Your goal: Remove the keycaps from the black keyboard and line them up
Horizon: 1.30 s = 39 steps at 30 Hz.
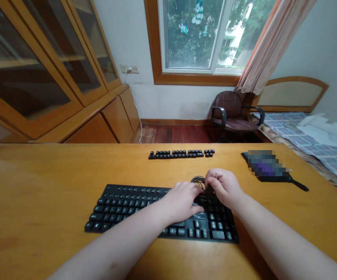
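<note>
- Head view, 6 o'clock: two bare forearms enter from the lower edge and meet over the right part of the keyboard [133, 206], which lies flat on the bench [40, 186].
- Left hand [182, 202], just below centre: palm down, fingers loosely extended and barely curled, resting on the keys and gripping nothing that shows.
- Right hand [223, 186], at 3 o'clock of the left one: fingers drawn in to a narrow pinch over the keys, apparently closed on a dark wire loop [198, 180] that shows between the two hands. The fingertips themselves are hidden.
- Handling, as a judgement: the left hand should hold the keyboard down while the loop is drawn straight up, without twisting, so neighbouring keys are not disturbed.
- 12 o'clock of the hands, well apart from them: a row of loose keycaps [180, 154] lined up on the bench.
- 2 o'clock: a dark flat item [269, 166], blurred, with a black handle pointing right.
- Far field: cabinet [40, 70] at 10 o'clock, window [197, 35] at 12, chair [232, 111] at 1, bed [316, 144] at 2.
</note>
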Available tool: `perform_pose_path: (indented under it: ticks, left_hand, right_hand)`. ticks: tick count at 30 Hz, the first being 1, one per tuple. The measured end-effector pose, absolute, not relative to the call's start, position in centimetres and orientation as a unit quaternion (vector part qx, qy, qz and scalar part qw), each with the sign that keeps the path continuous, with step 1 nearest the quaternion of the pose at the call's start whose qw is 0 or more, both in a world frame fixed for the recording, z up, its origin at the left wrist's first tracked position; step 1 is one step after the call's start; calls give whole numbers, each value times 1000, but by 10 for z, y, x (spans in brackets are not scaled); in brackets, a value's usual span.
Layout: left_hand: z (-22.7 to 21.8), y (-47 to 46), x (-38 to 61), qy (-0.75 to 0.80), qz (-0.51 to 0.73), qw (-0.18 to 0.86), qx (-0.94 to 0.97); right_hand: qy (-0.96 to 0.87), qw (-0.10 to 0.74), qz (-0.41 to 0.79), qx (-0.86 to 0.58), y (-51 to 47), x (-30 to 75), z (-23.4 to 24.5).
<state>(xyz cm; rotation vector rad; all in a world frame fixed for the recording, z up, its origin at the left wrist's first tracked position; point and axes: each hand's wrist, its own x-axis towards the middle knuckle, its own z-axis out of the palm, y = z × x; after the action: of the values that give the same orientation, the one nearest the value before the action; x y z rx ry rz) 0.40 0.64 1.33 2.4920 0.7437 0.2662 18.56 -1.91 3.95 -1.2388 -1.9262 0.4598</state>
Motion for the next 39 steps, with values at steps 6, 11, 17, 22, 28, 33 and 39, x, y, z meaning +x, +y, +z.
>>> perform_pose_path:
  ticks: [6, 11, 17, 22, 28, 33, 39]
  left_hand:
    - [3, 3, 8, 317, 125, 300, 891]
    - [3, 7, 7, 291, 135, 312, 894]
    - [1, 7, 7, 252, 134, 297, 911]
    - [3, 7, 7, 243, 137, 273, 921]
    - [6, 8, 7, 241, 153, 284, 915]
    - [5, 9, 6, 278, 177, 319, 889]
    - [5, 10, 6, 316, 213, 359, 852]
  right_hand:
    - [-734, 410, 148, -521, -18, 184, 1]
    - [-744, 387, 156, -523, -16, 177, 3]
    - [-918, 318, 32, -234, -26, 172, 3]
    - [-845, 429, 137, -289, -24, 178, -7]
    - [-569, 599, 364, -431, -19, 178, -17]
    - [-492, 639, 415, -422, -12, 177, -18]
    - [-496, 644, 420, -404, -6, 181, -19]
